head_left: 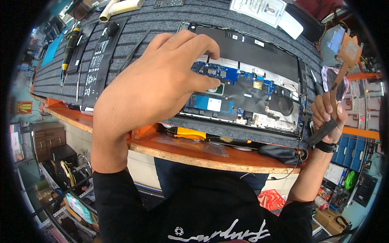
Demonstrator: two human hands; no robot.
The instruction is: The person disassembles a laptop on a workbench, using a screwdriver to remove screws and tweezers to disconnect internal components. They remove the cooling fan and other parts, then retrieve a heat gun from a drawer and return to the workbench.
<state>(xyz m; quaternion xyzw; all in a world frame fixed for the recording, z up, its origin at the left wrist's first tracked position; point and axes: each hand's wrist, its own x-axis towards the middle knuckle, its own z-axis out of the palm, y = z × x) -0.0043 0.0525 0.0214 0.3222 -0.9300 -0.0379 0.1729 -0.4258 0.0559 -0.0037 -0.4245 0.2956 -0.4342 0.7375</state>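
Closest to my head view is the black printed shirt [202, 214] at the lower edge, and from it my two bare forearms rise toward the bench. My left hand [162, 81] hovers over the opened laptop base with its blue circuit board and black inner panel [259, 77], fingers curled, thumb and fingertips drawn together at the board near a small chip; whether they actually pinch anything I cannot tell. My right hand [326, 113] is off the bench's right end, closed around the dark lower end of a copper-coloured heat pipe assembly [344, 56], which stands upright with its square plate at the top. I see the laptop lying on a grey ribbed mat [162, 20] over the orange wooden bench edge [210, 156]. Farther left on the mat lie a flat black battery pack [97, 65] and a yellow-and-black screwdriver [69, 48].
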